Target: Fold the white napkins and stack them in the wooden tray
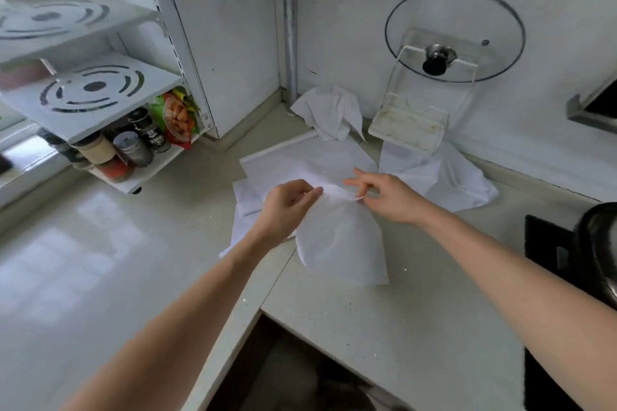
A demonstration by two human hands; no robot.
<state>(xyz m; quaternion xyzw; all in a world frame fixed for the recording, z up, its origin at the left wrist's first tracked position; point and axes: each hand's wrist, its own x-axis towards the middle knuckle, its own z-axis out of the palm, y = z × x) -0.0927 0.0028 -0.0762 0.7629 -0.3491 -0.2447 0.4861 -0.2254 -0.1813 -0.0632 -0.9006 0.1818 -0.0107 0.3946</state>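
A: What are the hands doing at the centre of the frame?

B: Both pinch the top edge of a thin white cloth napkin [340, 237]. The left hand [287, 202] has its fingers curled round the gathered fabric; the right hand [387, 197] nips it between thumb and a finger, its other fingers spread loosely. The cloth hangs from them in a soft, creased drape, its lower corner falling toward the pale speckled stone countertop [384, 327].

A: Where are the other napkins?

B: A flat white sheet [300, 165], squarish, lies on the counter just behind the hands. A crumpled white napkin [334, 113] is bunched in the corner, upper centre. Another rumpled white cloth [447, 177] sprawls to the right of centre, under a white wire lid rack [409, 125].

A: And the wooden tray?

B: I cannot make one out.

A: What else is there?

B: A round glass pot lid with a black knob [454, 35] stands upright on that rack against the white wall. At left, a white metal shelf unit [96, 90] with curved slots cut in its tiers holds round spice jars [133, 147] and a shiny red-green snack packet [177, 120]. A dark hob [547, 253] sits at the right edge.
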